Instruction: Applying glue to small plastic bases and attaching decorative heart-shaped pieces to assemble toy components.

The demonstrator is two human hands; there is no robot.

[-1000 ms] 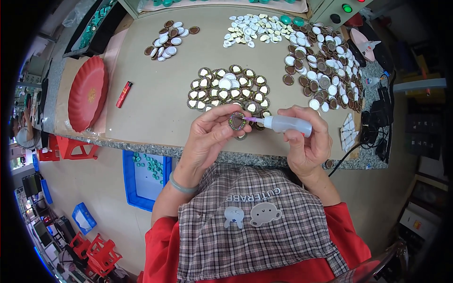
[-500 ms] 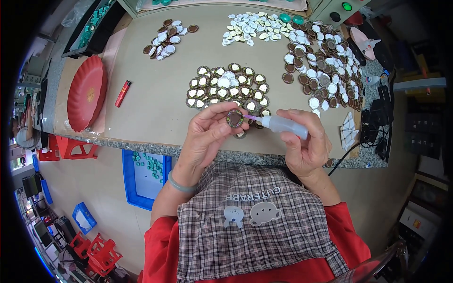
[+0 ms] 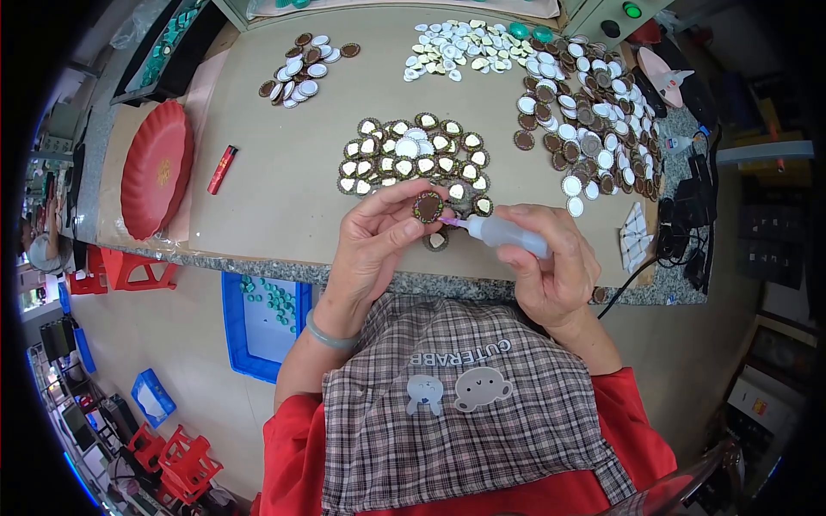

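Between the fingertips of my left hand (image 3: 379,234) a round brown disc (image 3: 428,207) with a green-speckled rim is held up, its brown face showing. My right hand (image 3: 557,258) is wrapped round a translucent squeeze bottle (image 3: 513,236) with a purple needle tip. That tip points left and meets the lower right edge of the disc; whether it touches cannot be made out. Just beyond my hands lies a cluster of similar discs (image 3: 404,167), most bearing a cream-coloured piece, with several white discs (image 3: 413,144) on top.
A pile of brown and white discs (image 3: 594,129) spreads at the right, small cream pieces (image 3: 465,50) at the back, a smaller disc heap (image 3: 301,73) at back left. A red fluted tray (image 3: 155,172) and red tube (image 3: 222,169) lie left. A blue bin (image 3: 249,348) stands below the table edge.
The bottle in my right hand has shifted slightly left and down, its tip moving from the disc's right side to its lower right edge. The disc has turned slightly in my left fingers.
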